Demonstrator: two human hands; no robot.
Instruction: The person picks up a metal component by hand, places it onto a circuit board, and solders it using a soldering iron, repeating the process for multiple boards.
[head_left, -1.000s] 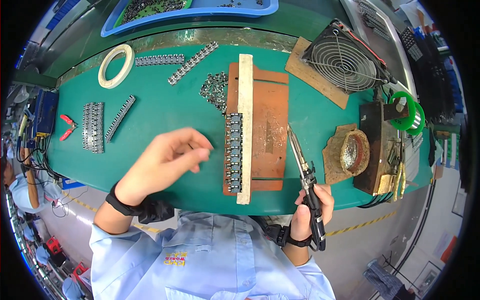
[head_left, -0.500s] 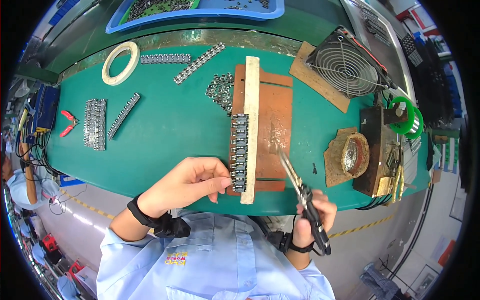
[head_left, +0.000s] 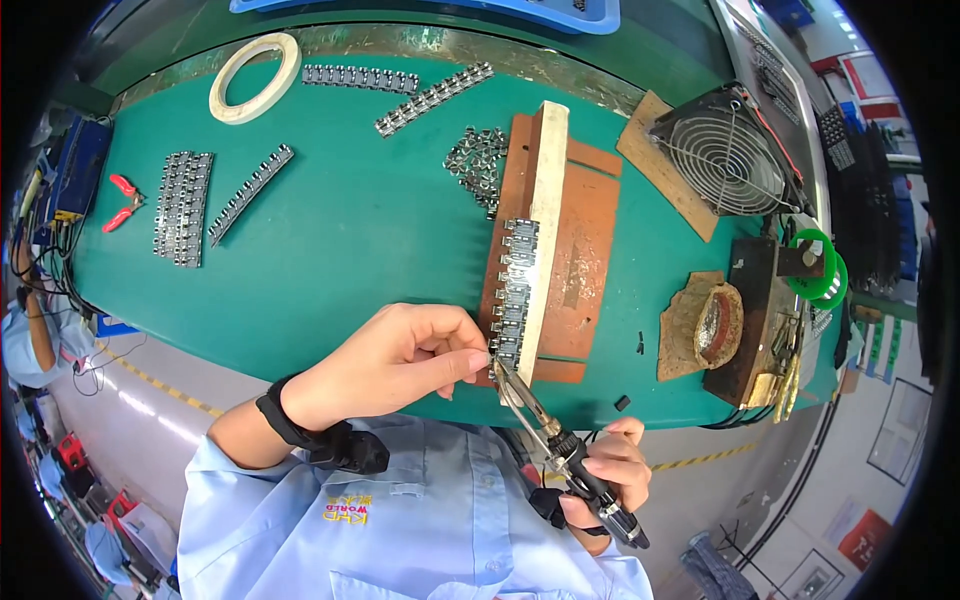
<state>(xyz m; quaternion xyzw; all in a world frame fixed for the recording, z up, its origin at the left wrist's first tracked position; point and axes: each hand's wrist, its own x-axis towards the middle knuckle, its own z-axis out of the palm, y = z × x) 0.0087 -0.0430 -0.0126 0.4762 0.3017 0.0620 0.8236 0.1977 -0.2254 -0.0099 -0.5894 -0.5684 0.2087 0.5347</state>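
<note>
A row of small black components with metal tabs (head_left: 516, 280) lies along a pale straight bar (head_left: 546, 215) on a brown board (head_left: 582, 265). At the row's near end, my left hand (head_left: 395, 355) has thumb and forefinger pinched together. Whatever sits between those fingertips is too small to make out. My right hand (head_left: 618, 475) grips a black soldering iron (head_left: 580, 465) with a thin feed tube beside its metal tip. That tip points at the near end of the row, right by my left fingertips. A pile of small metal parts (head_left: 478, 160) lies left of the board.
Finished-looking component strips (head_left: 183, 210), red-handled cutters (head_left: 122, 203) and a tape roll (head_left: 255, 78) lie to the left. On the right stand a fan (head_left: 725, 150), a bowl-like holder (head_left: 718, 325), a metal block (head_left: 748, 320) and a green solder spool (head_left: 820, 268). A blue tray (head_left: 560, 12) is at the back.
My right hand has brought the soldering iron left, from over the board to the row's near end. My left hand stays pinched there. The whole view has shifted slightly.
</note>
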